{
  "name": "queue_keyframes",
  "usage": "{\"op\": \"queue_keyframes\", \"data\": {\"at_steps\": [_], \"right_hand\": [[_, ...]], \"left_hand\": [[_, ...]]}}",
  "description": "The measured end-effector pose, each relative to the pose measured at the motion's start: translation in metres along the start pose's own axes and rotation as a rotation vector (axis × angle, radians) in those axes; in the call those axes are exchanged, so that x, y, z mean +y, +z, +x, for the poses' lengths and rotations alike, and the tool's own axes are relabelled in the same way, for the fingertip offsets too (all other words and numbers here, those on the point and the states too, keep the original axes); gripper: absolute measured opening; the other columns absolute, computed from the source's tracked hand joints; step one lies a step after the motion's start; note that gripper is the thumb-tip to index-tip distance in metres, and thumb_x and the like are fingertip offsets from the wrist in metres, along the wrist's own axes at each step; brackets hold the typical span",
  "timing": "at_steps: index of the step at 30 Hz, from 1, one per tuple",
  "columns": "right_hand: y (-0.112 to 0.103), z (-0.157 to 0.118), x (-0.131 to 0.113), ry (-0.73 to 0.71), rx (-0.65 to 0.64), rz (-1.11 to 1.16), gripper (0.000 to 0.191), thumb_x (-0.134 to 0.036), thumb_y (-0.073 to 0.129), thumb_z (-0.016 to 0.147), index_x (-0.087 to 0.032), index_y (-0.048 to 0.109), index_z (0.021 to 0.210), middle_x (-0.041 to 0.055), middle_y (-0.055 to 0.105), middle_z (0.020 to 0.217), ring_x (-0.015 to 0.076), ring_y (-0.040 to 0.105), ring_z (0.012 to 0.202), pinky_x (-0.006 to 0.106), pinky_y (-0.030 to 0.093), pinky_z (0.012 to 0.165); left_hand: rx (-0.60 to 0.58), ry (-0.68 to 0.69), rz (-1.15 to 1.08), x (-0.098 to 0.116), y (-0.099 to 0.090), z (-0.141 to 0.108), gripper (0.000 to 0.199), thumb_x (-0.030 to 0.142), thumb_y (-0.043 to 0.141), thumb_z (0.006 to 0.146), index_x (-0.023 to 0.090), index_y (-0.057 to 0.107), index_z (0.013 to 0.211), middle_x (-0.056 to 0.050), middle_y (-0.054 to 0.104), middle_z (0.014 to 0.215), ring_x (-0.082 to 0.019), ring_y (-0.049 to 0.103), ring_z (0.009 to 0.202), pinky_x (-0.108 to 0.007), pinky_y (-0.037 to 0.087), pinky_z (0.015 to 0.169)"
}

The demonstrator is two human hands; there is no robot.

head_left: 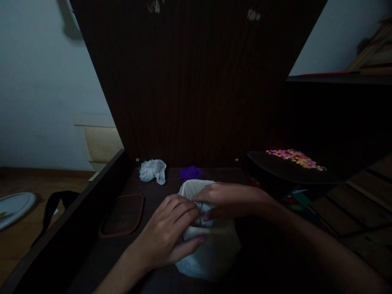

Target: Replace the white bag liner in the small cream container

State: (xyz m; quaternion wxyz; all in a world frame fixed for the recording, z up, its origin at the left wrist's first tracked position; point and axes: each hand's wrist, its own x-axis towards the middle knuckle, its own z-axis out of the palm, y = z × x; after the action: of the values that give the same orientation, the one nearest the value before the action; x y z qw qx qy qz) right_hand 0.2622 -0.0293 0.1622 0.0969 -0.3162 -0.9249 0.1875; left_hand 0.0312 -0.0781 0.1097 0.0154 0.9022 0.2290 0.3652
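Observation:
A light-coloured bin (211, 253) lined with a thin whitish plastic bag (186, 269) stands in front of me. My left hand (171, 228) is at the near left of its mouth, fingers curled over the rim and thumb on the outer side. From the right, my right hand (225, 198) reaches over the opening with its fingers bent down onto crumpled pale plastic (204, 214) inside. Its fingertips are partly hidden. Left of the bin lies a brown rounded-square ring frame (142, 208) flat on the dark board.
A crumpled white plastic bag (153, 170) and a folded purple cloth-like piece (190, 172) lie by the tall dark panel (196, 90). A raised side board (76, 220) borders the left. Pink and yellow bits (295, 158) sit on a dark shelf at right.

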Motion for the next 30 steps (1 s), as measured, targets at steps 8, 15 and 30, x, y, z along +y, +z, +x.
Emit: {"op": "queue_keyframes", "data": {"at_steps": [8, 15, 30], "right_hand": [[0.043, -0.108, 0.009, 0.461, 0.348, 0.122, 0.085, -0.053, 0.080, 0.077, -0.023, 0.047, 0.150, 0.0180, 0.059, 0.142, 0.0360, 0.061, 0.124, 0.050, 0.053, 0.099], [0.120, -0.105, 0.010, 0.642, 0.248, 0.296, 0.063, -0.026, 0.071, 0.080, -0.018, 0.058, 0.140, 0.0170, 0.063, 0.138, 0.0326, 0.062, 0.123, 0.047, 0.049, 0.103], [0.106, -0.107, -0.008, 0.445, 0.771, 0.316, 0.026, -0.045, 0.060, 0.092, -0.022, 0.064, 0.079, 0.0000, 0.066, 0.069, 0.0165, 0.064, 0.062, 0.025, 0.052, 0.057]], "left_hand": [[-0.125, -0.546, 0.021, -0.009, 0.026, -0.088, 0.121, 0.053, 0.084, 0.071, 0.029, 0.009, 0.162, -0.019, 0.044, 0.157, -0.043, 0.052, 0.135, -0.057, 0.053, 0.103], [-0.261, -0.529, 0.070, -0.013, 0.066, -0.111, 0.055, 0.013, 0.074, 0.069, 0.026, 0.068, 0.122, -0.010, 0.071, 0.127, -0.038, 0.065, 0.120, -0.052, 0.056, 0.101], [0.159, -0.940, -0.535, -0.029, 0.026, -0.059, 0.046, 0.025, 0.061, 0.081, 0.019, 0.070, 0.127, -0.011, 0.075, 0.121, -0.030, 0.072, 0.106, -0.039, 0.062, 0.081]]}}
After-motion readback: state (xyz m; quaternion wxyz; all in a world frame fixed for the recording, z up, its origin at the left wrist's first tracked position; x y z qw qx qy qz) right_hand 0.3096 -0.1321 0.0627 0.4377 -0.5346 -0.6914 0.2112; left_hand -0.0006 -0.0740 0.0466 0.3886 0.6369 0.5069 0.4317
